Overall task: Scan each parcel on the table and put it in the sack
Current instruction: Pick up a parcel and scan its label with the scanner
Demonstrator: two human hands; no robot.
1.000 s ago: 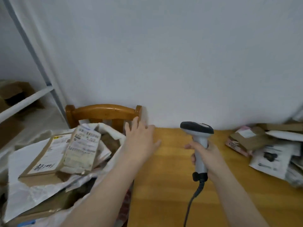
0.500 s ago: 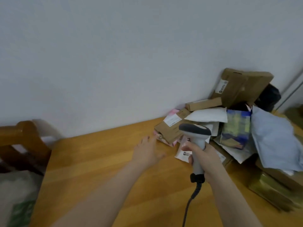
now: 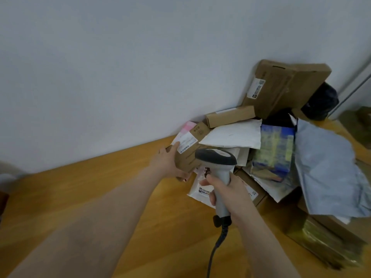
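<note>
Brown parcel (image 3: 185, 158) partly under white mailer (image 3: 232, 135).

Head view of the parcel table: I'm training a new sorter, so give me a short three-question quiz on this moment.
1. True or false: the right hand holds the scanner by its handle.
2. Multiple choice: what does the left hand grip? A) a brown parcel with a white label; B) a roll of tape; C) nothing.
3. Fill in: the scanner's cable runs off toward the ____ edge of the picture.

Key: 1 true; 2 A; 3 bottom.
</note>
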